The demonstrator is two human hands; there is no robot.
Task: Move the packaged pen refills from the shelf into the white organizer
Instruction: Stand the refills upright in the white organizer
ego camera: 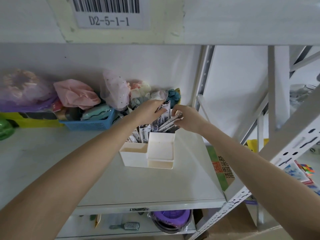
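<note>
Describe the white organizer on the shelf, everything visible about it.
The white organizer looks like smooth plastic, stepped into several open compartments. It stands upright on the grey shelf, near its right edge. The low front compartments look bare; the rear ones hold upright packaged pen refills. The left hand and right hand grip refills above it.

A pale grey metal shelf [155, 186] fills the middle of the frame, its front lip running across the lower part. Near its right edge, at centre, stands the white organizer [147, 153], with packaged pen refills [138, 134] upright in its rear compartments. To the left of centre sits a blue plastic basket [90, 123], touching a yellow-green tray [34, 121] farther left. A green object [6, 129] lies at the far left edge.
</note>
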